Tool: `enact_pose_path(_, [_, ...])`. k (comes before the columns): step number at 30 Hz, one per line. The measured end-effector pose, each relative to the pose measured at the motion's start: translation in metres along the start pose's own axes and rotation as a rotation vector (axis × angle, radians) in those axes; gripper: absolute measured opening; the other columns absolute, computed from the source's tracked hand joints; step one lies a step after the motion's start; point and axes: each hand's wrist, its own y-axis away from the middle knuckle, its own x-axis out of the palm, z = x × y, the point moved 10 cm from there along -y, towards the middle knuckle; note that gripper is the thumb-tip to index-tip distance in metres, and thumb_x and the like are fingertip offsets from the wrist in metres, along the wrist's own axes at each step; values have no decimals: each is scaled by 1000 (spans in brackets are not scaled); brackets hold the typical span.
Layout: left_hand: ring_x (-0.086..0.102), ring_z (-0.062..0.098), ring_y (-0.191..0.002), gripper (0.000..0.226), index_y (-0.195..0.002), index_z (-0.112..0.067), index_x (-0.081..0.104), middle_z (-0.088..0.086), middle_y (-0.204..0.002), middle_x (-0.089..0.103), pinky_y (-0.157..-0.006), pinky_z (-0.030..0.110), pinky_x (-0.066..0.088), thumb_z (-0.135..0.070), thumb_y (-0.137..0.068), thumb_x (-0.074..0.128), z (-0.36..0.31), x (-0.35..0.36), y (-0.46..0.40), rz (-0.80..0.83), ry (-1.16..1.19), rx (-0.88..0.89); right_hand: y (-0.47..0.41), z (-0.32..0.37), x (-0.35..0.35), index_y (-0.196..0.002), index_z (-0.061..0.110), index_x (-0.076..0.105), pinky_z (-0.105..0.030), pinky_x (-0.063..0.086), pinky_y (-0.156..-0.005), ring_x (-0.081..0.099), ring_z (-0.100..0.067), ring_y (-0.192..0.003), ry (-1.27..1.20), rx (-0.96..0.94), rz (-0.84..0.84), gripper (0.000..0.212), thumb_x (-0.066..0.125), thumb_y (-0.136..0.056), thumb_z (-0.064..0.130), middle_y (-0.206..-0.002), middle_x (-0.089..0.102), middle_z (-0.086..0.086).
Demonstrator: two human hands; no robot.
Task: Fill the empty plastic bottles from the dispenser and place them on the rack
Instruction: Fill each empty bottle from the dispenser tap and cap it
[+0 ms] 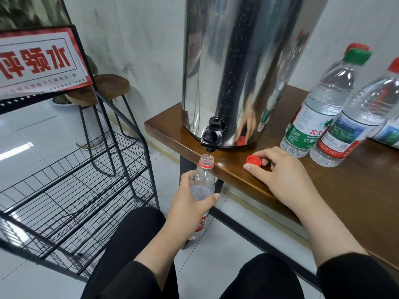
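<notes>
Bottle (201,184) in left hand (190,203) under tap (211,138); right hand (280,180) touches cap (253,161).

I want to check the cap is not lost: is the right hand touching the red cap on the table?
Touching. The head view shows the right hand resting on the table, its fingers curled against the red cap with no gap visible.

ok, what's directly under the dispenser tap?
The open mouth of a plastic bottle sits just below the tap, a thin stream running into it. The left hand grips the bottle's middle, hiding that part, so the water level is unclear.
</notes>
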Motion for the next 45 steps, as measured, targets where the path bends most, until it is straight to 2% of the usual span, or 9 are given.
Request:
enact_pose_path(3, [60,0,-103,64,-134,-40,39,-24,-115,58,-77,12,45,-33,-86,81,-1,0,0,-1,-11,6,0,0,0,-113,32,69,-35,53,-83,54,-8,-91,1,0,0,33,70,-88,52,-97,57,11])
enact_pose_path(7, [60,0,-106,65,-135,-41,40,-22,-118,59,-84,19,47,-33,-86,82,0,-1,1,-8,-17,5,0,0,0,-114,32,69,-35,53,-83,54,-9,-91,3,1,1,33,70,-88,52,-97,57,11])
enact_pose_path(11, [61,1,-105,64,-134,-41,40,-23,-117,58,-79,15,47,-33,-86,81,-1,-1,1,-6,-21,13,0,0,1,-115,32,69,-35,54,-84,55,-9,-93,11,4,4,34,70,-88,53,-98,58,12])
enact_pose_path(20, [63,10,-110,64,-133,-42,41,-15,-122,61,-95,31,52,-34,-85,82,1,0,0,-8,-14,15,0,-1,1,-114,33,68,-37,55,-83,54,-9,-92,15,6,7,33,69,-88,54,-97,58,11])
enact_pose_path(30, [60,1,-107,62,-130,-43,40,-25,-117,57,-82,19,47,-33,-86,82,2,0,-1,-9,-17,12,0,-1,0,-114,31,69,-28,50,-78,54,-7,-91,16,-7,-4,33,70,-89,52,-96,57,12])
enact_pose_path(37, [60,3,-107,63,-131,-44,39,-24,-118,56,-80,20,47,-34,-85,82,3,1,-1,-5,-18,6,-1,-1,0,-115,32,69,-29,51,-79,54,-7,-91,18,-7,1,34,70,-88,53,-97,58,13])
enact_pose_path(41, [61,7,-109,64,-133,-42,40,-22,-120,57,-86,25,49,-34,-85,82,4,1,-2,-4,-14,7,-1,0,0,-114,32,69,-22,46,-73,53,-6,-90,15,-19,-2,33,70,-89,52,-95,57,13])
enact_pose_path(45, [61,4,-108,65,-133,-42,40,-22,-120,57,-91,28,50,-34,-85,82,3,1,-2,-9,-12,15,-1,-1,0,-113,31,69,-24,46,-74,53,-6,-90,9,-21,-10,33,70,-88,53,-94,56,13])
